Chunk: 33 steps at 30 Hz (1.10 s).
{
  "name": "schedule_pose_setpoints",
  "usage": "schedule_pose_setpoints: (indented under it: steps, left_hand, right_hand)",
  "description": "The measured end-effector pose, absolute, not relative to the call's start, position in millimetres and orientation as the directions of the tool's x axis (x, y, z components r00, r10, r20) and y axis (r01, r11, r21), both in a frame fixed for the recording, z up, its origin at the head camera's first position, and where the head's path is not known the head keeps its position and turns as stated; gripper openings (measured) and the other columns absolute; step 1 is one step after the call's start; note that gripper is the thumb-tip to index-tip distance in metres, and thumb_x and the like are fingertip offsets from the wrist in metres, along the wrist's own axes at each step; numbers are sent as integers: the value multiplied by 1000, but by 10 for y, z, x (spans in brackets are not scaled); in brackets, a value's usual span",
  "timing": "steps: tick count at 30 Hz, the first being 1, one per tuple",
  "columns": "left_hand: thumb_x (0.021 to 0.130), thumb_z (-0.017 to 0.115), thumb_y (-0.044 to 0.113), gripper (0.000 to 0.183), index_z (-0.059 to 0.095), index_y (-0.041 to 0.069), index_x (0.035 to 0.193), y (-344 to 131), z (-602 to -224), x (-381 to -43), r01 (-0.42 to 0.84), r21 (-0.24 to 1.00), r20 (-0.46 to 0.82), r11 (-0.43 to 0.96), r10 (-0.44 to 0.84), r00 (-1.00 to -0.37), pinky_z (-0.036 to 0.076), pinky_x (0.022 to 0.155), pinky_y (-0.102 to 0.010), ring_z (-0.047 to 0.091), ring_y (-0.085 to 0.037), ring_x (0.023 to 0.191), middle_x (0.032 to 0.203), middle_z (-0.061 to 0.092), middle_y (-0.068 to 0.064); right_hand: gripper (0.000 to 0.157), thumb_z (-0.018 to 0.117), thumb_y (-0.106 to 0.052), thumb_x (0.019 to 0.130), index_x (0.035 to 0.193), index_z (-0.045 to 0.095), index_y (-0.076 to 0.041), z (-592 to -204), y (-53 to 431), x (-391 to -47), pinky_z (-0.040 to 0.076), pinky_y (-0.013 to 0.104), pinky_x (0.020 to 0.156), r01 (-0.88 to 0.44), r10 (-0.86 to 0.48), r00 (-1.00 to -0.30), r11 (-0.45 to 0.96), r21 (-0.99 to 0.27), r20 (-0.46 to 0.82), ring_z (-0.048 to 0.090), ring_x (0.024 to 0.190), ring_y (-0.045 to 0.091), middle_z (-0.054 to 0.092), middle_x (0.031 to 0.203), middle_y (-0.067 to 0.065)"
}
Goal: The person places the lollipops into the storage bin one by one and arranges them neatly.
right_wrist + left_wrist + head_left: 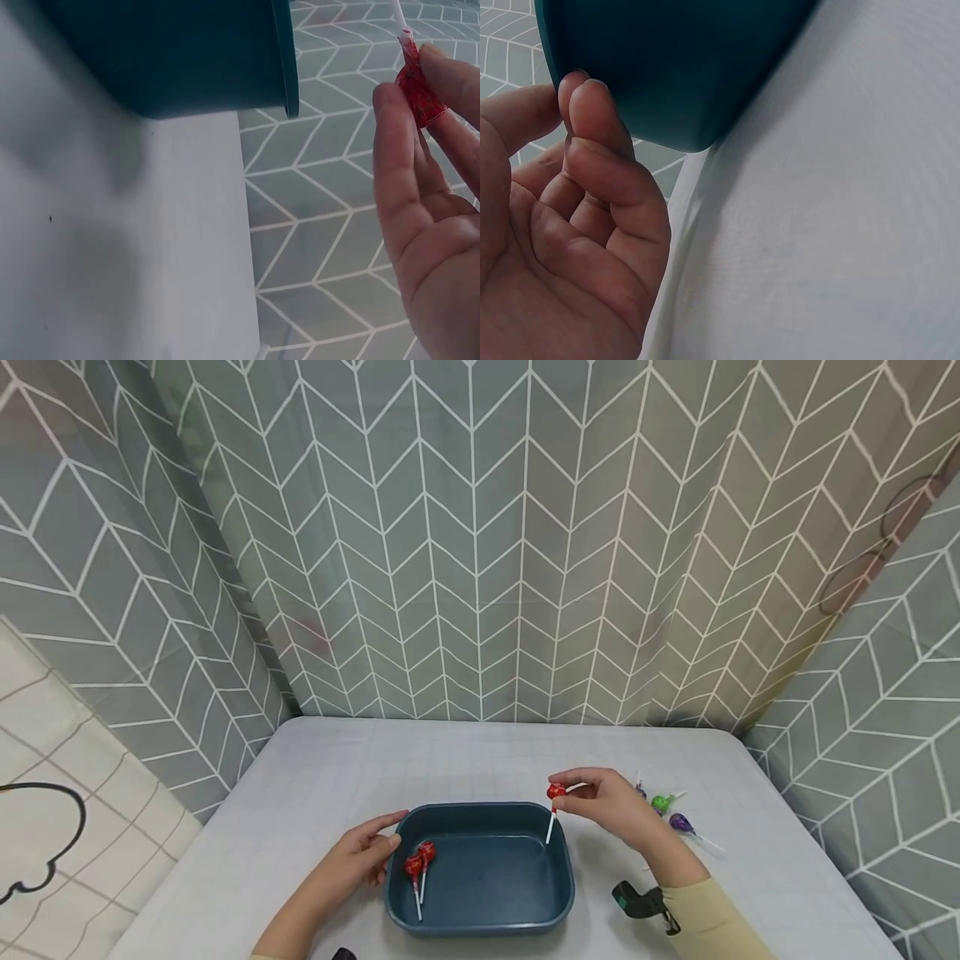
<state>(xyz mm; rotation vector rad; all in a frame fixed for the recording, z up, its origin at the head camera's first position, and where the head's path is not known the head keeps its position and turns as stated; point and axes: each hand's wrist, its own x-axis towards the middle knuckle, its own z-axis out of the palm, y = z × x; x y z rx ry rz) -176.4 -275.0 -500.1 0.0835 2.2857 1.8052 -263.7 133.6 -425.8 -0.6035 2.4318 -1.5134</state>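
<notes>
A dark blue-green plastic basin (480, 930) stands on the white-covered table. Its left rim is gripped by my left hand (352, 860), thumb on the inner side and fingers outside, as the left wrist view also shows. Two red lollipops (413, 866) lie side by side at the basin's left end, their white sticks toward the front. Over the right rim, my right hand (611, 806) pinches another red lollipop (421, 94) by its wrapped head between thumb and fingers. In the head view its white stick points down over the basin's right end.
Right of the basin, a green lollipop (660, 804) and a purple lollipop (680, 822) lie on the table, partly behind the right hand with another dark-wrapped one. A black wrist camera (639, 902) sits at the right sleeve. Behind the table hangs a grey patterned curtain (480, 568).
</notes>
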Motion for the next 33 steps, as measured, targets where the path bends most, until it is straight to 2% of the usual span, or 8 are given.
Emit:
schedule_pose_setpoints:
  steps: [6,10,17,23,33]
  left_hand:
    - [100,59,33,55,45,9,148,-2792,-5020,-1749,-91,966,-139,242,189,-972,50,58,-30,58,-22,65,76,61,-10]
    - [101,58,32,54,45,10,148,-2826,-5033,-1737,-96,964,-145,246,187,-972,51,59,-30,58,-22,65,76,62,-10]
    - [101,58,33,54,43,12,149,-2842,-5031,-1726,-104,965,-150,240,183,-972,50,60,-31,58,-23,67,78,62,-11]
    - [100,59,35,56,43,11,149,-2812,-5018,-1734,-99,967,-145,234,189,-971,50,59,-31,57,-23,66,78,62,-11]
    - [99,60,34,56,45,11,148,-2740,-5007,-1754,-86,969,-130,231,181,-975,49,58,-30,57,-23,65,76,61,-10]
  right_hand:
    - [39,78,-36,86,118,71,-17,-4307,1186,-2606,55,33,82,-279,-491,-868,373,-885,67,66,96,19,69,107,1]
    - [37,77,-37,86,118,72,-18,-4226,1036,-2594,55,31,79,-338,-534,-841,390,-857,89,66,92,17,69,103,-2]
    - [30,75,-25,90,117,71,-13,-3978,743,-2583,55,30,80,-493,-661,-738,395,-775,133,66,91,13,70,102,-4]
    - [24,76,-24,89,111,72,-17,-3906,496,-2572,54,25,77,-553,-724,-682,417,-721,104,68,90,8,70,99,-10]
    - [22,81,-24,84,103,75,-15,-3979,140,-2538,52,19,71,-607,-785,-617,433,-666,51,65,80,1,68,87,-14]
